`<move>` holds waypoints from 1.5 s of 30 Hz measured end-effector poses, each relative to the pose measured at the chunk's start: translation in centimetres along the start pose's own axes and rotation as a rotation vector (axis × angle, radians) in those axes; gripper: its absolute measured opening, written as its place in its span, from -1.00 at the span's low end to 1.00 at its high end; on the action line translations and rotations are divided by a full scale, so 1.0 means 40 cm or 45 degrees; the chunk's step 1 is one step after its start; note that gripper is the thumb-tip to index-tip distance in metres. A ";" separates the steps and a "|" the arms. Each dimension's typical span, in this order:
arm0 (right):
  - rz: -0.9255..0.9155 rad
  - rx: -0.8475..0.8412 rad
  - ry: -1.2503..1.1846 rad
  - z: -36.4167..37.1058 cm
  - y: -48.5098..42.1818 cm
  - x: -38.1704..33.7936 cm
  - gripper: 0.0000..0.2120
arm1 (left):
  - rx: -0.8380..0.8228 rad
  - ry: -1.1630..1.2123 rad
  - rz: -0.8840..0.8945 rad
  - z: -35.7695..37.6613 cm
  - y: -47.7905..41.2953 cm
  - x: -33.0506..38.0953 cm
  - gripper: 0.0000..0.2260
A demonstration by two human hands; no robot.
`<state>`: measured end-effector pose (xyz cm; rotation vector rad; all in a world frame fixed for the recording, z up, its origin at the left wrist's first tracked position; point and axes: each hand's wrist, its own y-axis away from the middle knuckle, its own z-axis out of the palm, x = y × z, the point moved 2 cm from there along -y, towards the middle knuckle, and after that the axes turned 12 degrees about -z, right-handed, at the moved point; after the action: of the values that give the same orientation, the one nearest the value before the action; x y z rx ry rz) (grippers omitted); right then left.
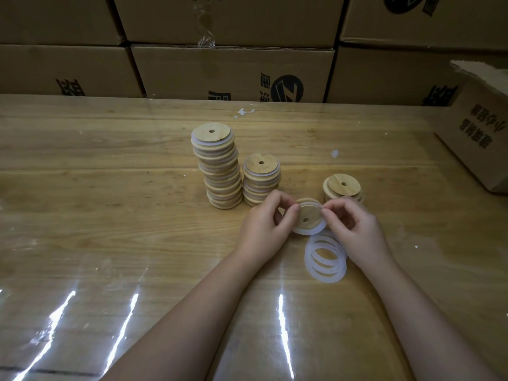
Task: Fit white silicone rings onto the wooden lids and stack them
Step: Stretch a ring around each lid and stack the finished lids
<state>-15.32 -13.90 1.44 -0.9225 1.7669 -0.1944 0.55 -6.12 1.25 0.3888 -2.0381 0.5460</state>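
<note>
A round wooden lid (308,214) with a small centre hole sits between my hands, and a white silicone ring (308,231) is partly round its rim. My left hand (265,220) pinches the lid's left edge. My right hand (350,225) pinches the ring at the lid's right edge. Several loose white rings (325,258) lie on the table just below my right hand. A tall stack of ringed lids (220,167) stands at centre, with a shorter stack (261,180) to its right. A low pile of lids (343,187) sits behind my right hand.
The wooden table (110,202) has a glossy clear cover with glare streaks near the front. Cardboard boxes (233,72) line the far edge. Another cardboard box (478,133) stands on the table at the right. Small white scraps (243,111) lie near the back.
</note>
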 end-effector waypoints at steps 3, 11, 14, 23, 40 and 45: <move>-0.013 -0.020 0.028 0.004 0.001 0.001 -0.92 | 0.052 -0.020 -0.048 -0.002 0.003 0.000 -0.91; -0.072 -0.026 0.008 0.010 0.003 0.001 -0.91 | 0.079 -0.140 -0.007 -0.002 0.012 0.013 -0.65; -0.189 -0.017 0.048 0.014 0.002 -0.008 -0.91 | 0.113 -0.257 0.109 0.002 0.019 0.025 -0.66; -0.128 -0.009 -0.022 0.014 0.001 -0.006 -0.91 | 0.083 -0.265 0.142 -0.006 0.019 0.029 -0.69; 0.145 -0.022 -0.153 0.012 0.004 0.013 -0.87 | 0.039 -0.082 -0.012 -0.009 0.012 0.014 -0.73; 0.170 0.042 -0.244 0.014 0.005 0.016 -0.73 | -0.107 -0.095 -0.056 0.000 0.011 0.014 -0.86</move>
<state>-15.00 -14.03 0.65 -0.7697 1.6359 -0.0471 0.06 -5.79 1.66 0.4082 -2.1114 0.4231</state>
